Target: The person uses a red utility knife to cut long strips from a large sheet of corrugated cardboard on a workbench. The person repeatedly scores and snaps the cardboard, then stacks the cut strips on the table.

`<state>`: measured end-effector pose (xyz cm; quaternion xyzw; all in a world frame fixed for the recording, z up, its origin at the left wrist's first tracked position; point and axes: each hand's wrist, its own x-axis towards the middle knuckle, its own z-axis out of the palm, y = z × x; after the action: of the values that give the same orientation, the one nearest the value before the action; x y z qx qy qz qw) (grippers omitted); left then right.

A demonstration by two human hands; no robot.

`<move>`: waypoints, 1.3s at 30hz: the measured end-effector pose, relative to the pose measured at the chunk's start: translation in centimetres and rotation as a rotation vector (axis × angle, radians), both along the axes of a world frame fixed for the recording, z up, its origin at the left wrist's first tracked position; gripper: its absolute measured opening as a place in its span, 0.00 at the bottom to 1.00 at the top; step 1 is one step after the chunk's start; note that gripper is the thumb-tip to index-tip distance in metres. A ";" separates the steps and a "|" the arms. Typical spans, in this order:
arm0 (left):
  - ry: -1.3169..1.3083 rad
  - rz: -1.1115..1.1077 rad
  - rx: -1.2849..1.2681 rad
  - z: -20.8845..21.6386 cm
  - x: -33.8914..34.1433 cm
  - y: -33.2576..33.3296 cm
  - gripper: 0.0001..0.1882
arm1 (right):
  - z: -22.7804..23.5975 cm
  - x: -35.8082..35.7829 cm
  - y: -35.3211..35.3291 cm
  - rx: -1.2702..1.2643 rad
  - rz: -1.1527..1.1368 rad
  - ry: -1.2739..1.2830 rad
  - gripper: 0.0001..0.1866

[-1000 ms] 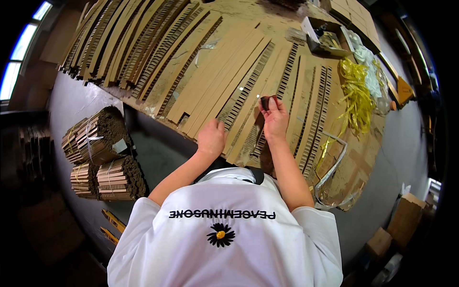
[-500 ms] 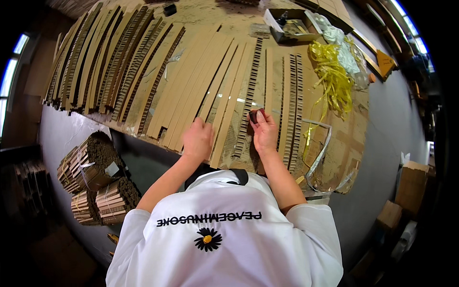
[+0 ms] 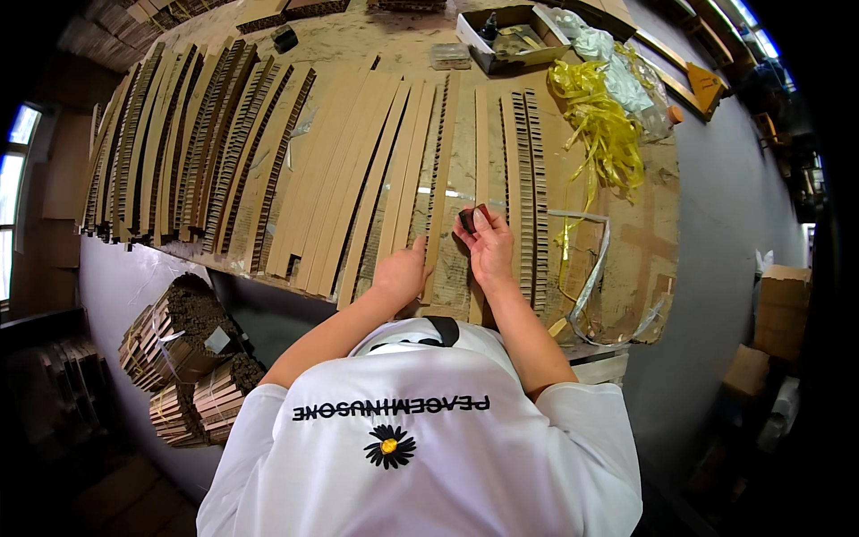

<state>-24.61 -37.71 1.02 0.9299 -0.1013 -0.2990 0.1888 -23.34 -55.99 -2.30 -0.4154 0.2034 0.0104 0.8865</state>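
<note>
My left hand [image 3: 403,272] is at the near end of a long honeycomb cardboard strip [image 3: 442,161], its fingers pinched round the strip's edge. That strip stands slightly tilted, a flat brown face showing and the cell pattern along its left side. In my right hand [image 3: 492,252] is a small dark red and black block [image 3: 472,218], held between thumb and fingers just above the table. Flat cardboard strips [image 3: 344,179] lie side by side left of my left hand. Right of my right hand lie two honeycomb strips [image 3: 528,197] with their cells facing up.
More strips [image 3: 192,143] stand in a row at the table's left. Yellow strapping [image 3: 595,125], a plastic bag [image 3: 617,76] and an open box of tools [image 3: 514,58] occupy the far right. Bundled strips [image 3: 192,349] sit below the table's left edge. A pale strap [image 3: 595,277] loops near the right edge.
My left hand has moved right from the flat strips to the honeycomb strip, which has turned from cells up to flat face up. The right hand still holds the block.
</note>
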 end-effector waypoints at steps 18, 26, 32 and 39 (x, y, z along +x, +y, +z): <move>-0.586 -0.776 -0.388 0.9 1.6 -5.8 0.19 | 2.0 -3.6 -7.1 -0.204 -0.448 -0.042 0.09; -0.765 -1.185 -0.408 -1.5 1.7 -12.6 0.08 | 0.6 -14.1 -8.7 -0.175 -0.688 0.074 0.09; -0.783 -1.326 -0.417 -0.6 3.4 -12.6 0.09 | 0.1 -16.2 -5.9 -0.166 -0.659 0.089 0.09; -0.733 -1.322 -0.389 -1.3 3.8 -13.3 0.09 | -0.6 -15.6 -6.8 -0.215 -0.614 0.168 0.10</move>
<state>-20.82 -51.00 -0.28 0.6660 -0.7410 -0.0001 0.0857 -38.95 -62.78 -2.92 -0.4235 0.3912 -0.2443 0.7797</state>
